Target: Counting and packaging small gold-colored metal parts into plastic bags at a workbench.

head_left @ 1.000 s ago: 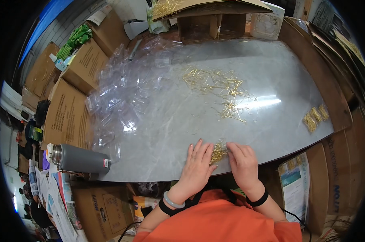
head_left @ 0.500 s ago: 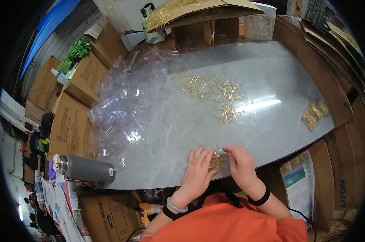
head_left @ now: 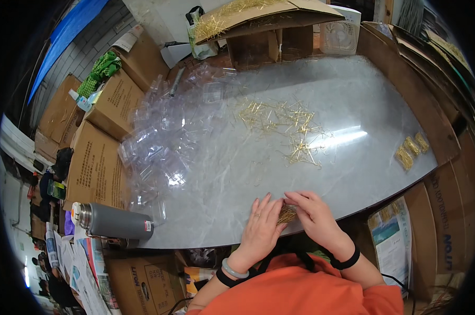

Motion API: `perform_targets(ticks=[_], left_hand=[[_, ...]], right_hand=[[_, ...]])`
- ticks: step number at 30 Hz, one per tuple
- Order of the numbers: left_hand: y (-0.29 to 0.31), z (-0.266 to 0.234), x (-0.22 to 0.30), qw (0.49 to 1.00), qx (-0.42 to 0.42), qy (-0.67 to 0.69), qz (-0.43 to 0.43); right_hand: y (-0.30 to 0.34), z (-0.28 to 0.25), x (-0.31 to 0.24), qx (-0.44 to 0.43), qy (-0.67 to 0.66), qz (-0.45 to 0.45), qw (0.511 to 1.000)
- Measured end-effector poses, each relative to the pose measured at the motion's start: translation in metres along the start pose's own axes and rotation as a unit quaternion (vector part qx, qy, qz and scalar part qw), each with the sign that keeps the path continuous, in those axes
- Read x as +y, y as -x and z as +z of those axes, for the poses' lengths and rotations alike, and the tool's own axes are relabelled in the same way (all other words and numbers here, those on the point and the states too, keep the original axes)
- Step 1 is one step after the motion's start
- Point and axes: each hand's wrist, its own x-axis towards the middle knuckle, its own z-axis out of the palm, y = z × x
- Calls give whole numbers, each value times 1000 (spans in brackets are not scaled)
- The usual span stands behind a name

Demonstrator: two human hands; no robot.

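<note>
Near the table's front edge, my left hand (head_left: 261, 222) and my right hand (head_left: 317, 215) are cupped around a small bundle of gold wire pieces (head_left: 286, 214), pressing it from both sides. The fingers partly cover the bundle, so I cannot make out whether a clear case surrounds it. Farther back, loose thin gold wire pieces (head_left: 302, 151) lie scattered over the grey table (head_left: 221, 194). By the right edge, several packed bundles of gold wire (head_left: 404, 157) sit in a row, seemingly in clear plastic.
Clear plastic boxes (head_left: 164, 131) are heaped on the table's left side. A grey thermos (head_left: 116, 220) lies at the front left. Cardboard boxes (head_left: 95, 163) border the left, and a cardboard panel (head_left: 405, 92) edges the right. A white fan (head_left: 340, 34) stands at the back.
My right hand has moved left, its fingers closing in against the bundle. My left hand has shifted slightly right and keeps its hold.
</note>
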Motion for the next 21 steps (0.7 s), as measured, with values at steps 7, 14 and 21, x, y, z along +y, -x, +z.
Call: perform_targets(ticks=[7,14,21], left_hand=[[-2,-3,2,1000,-4,-2,3],[0,-2,0,1000,7,-1,8],[-1,-3,1,1000,13,8,4]], right_hand=[[13,29,9,32,-72,-21,997],[-13,4,9,-22,149,-107,983],[-8,-7,16,-26,157,-114,981]])
